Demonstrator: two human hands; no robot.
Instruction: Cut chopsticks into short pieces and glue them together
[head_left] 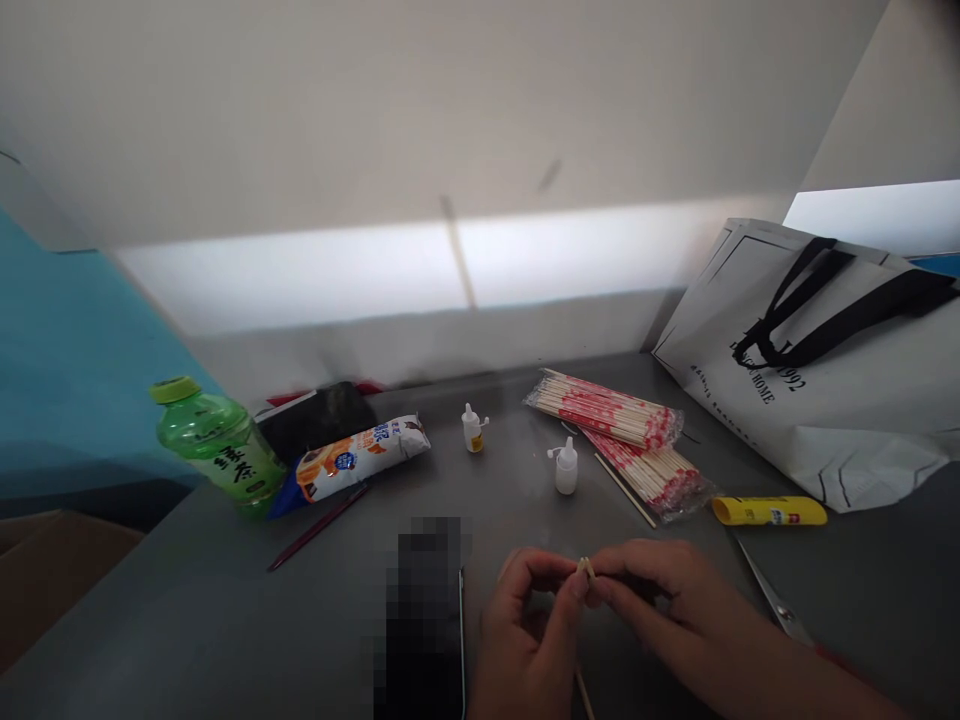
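Thumb and forefinger of the bare left hand (529, 625) pressed together, low in the frame and right of centre, around short, thin tips of pale wooden stick (585, 568). Thumb and forefinger of the bare right hand (667, 597) likewise closed on the same tips from the other side, fingertips of both hands nearly meeting. Remaining fingers curled inward, partly hidden; impossible to tell whether touching anything. Two pale ends visible side by side above the pinch; impossible to tell whether one bent stick or two pieces.

Below, at the bottom edge between the wrists, a thin pale wooden rod (584, 692), its link to the pinched tips hidden by the hands. Left of the left hand, a dark, pixelated upright shape (420, 630).

Above the hands, near mid-frame, a small white plastic squeeze bottle (566, 470), cap hanging open; farther left, a similar one with a yellow label (473, 432). Right of centre, two overlapping bundles of pale wooden sticks in clear, red-printed plastic (607, 408), with a loose pale stick (625, 490) just beside. At right, a yellow crumpled tube-shaped wrapper (770, 511), and below it, metal scissors (780, 608), partly behind the right forearm.
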